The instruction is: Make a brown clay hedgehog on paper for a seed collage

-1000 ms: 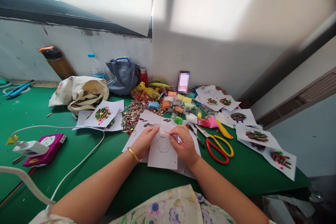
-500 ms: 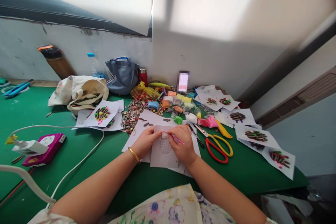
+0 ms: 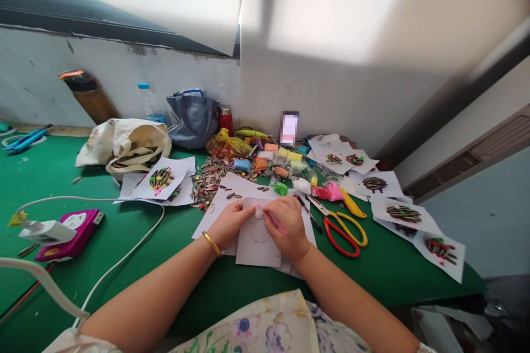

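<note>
One long green desk (image 3: 232, 287) runs along a white wall (image 3: 124, 88), crowded with a canvas tote bag (image 3: 132, 140), a spill of sunflower seeds (image 3: 215, 176), bagged modelling clay (image 3: 290, 162) and several paper sheets covered in seed pictures (image 3: 403, 215). Red-and-yellow scissors (image 3: 342, 237) lie just right of the work. Near the desk's front edge, on top of other paper, sits a small sheet (image 3: 256, 248) bearing a drawn oval of dots, and both forearms reach in to it from the front. The left hand (image 3: 232, 223) is open and pressed down on the sheet's left side, a gold bangle (image 3: 210, 244) at its wrist. The right hand (image 3: 287, 226) is closed in a pinch on a slim pink stick (image 3: 275, 222) (pen or tool, too small to tell), its tip angled toward a small white scrap (image 3: 258, 213) at the sheet's top edge. The step in hand looks like fine work at that edge, which calls for the left hand to keep the sheet steady.
</note>
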A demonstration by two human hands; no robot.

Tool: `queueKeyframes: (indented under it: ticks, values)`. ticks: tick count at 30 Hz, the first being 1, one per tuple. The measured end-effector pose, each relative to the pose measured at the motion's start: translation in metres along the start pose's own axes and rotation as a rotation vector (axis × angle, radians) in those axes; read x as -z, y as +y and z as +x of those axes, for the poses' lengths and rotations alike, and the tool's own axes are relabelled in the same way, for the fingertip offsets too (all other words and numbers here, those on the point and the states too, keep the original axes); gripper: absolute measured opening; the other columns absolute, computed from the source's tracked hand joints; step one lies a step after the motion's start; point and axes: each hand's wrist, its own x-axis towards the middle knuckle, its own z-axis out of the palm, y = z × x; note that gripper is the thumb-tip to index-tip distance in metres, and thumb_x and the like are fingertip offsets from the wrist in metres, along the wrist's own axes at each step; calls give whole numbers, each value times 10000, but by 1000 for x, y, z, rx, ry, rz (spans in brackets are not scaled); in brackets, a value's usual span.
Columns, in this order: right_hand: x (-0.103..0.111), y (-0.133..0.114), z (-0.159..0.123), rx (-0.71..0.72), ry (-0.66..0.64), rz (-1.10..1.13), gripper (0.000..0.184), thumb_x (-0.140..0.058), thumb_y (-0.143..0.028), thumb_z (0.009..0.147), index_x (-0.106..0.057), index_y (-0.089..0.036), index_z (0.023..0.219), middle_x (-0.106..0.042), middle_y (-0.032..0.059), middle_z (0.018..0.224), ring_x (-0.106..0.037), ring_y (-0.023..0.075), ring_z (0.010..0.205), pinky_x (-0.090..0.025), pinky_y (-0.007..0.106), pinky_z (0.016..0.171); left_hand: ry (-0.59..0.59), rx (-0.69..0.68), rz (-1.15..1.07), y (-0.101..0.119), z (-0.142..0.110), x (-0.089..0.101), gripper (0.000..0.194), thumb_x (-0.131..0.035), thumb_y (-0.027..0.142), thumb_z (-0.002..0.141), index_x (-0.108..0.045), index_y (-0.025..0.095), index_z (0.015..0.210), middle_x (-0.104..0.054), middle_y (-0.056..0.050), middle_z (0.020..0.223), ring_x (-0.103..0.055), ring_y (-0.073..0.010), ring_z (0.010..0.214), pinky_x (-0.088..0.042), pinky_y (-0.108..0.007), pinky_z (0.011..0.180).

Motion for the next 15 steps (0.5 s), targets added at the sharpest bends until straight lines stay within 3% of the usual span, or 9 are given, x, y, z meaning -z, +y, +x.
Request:
queueKeyframes:
  ticks: [15]
  values:
    - [2,-1,-2,63,-38,-14,147,-572,-165,868,-644,-260,953,-693,11,879,-555,223,920,-344,439,904,12,6,-21,-2,2,3,397,-830,428,638,-672,156,881,-720,-41,806,-625,-151,640,-478,-266,628]
